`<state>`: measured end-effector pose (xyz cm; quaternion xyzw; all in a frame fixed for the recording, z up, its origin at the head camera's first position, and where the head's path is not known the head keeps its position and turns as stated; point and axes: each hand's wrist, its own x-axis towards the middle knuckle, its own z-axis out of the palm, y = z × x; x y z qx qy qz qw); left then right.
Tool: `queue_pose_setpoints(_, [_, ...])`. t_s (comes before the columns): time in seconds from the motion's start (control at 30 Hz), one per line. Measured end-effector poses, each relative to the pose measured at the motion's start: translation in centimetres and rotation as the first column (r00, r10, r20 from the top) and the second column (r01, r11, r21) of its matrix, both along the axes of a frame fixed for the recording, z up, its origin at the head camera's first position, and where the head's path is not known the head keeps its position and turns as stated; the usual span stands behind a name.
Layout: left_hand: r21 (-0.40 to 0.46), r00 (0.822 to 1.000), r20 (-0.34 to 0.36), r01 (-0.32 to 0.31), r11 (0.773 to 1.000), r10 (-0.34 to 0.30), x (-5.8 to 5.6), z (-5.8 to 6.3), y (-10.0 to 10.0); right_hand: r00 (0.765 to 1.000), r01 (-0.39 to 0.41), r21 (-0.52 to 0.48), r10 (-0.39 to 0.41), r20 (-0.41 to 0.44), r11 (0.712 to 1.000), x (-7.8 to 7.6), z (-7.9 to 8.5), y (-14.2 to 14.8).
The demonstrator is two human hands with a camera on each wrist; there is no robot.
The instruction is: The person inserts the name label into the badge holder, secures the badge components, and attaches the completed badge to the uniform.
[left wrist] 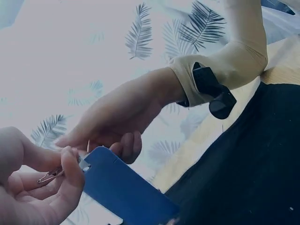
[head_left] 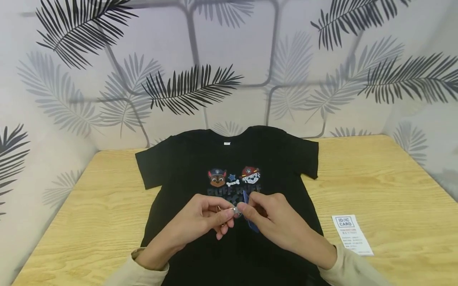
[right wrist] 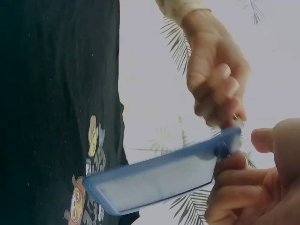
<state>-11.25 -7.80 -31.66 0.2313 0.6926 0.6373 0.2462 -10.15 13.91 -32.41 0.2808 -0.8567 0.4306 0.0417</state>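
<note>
Over the chest of a black T-shirt (head_left: 229,246), both hands meet at a small metal badge clip (head_left: 236,211). My left hand (head_left: 202,216) pinches the clip between thumb and index finger; a safety pin (left wrist: 50,176) shows against its fingers in the left wrist view. My right hand (head_left: 282,218) holds the clip end of a blue card holder (left wrist: 129,185), its thumb close to the metal. In the right wrist view the holder's flat window side (right wrist: 159,183) shows pale, framed in blue. In the head view the holder appears nearly edge-on, partly hidden by the right hand.
The T-shirt lies spread on a wooden table (head_left: 89,206), printed with two cartoon dog heads (head_left: 234,177). A white paper card (head_left: 352,235) marked ID/IC CARD lies right of it. A leaf-patterned wall covering (head_left: 229,47) rises behind and beside the table.
</note>
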Motion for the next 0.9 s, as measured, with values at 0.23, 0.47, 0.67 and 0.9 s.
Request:
queue_pose_setpoints(0.23, [0.093,0.999,-0.04,0.013,0.996,-0.009,-0.2,0.1,1.6,0.994,0.0,-0.047,-0.005,-0.11,0.999,0.1,-0.4,-0.2])
queue_pose_setpoints(0.47, [0.2,1.0,0.015,-0.01,0.98,0.008,-0.3,-1.0,2.4,0.985,-0.005,-0.126,-0.016,-0.17,0.992,0.4,-1.5,-0.8])
queue_pose_setpoints(0.67, [0.289,0.999,0.034,-0.02,0.957,0.011,0.0,-1.6,2.8,0.962,0.0,-0.199,-0.054,-0.267,0.98,0.6,-2.1,-1.4])
queue_pose_setpoints(0.9, [0.391,0.993,0.113,-0.027,0.92,-0.019,0.3,-2.3,3.4,0.976,-0.029,-0.298,-0.037,-0.217,0.954,0.8,-2.6,-1.6])
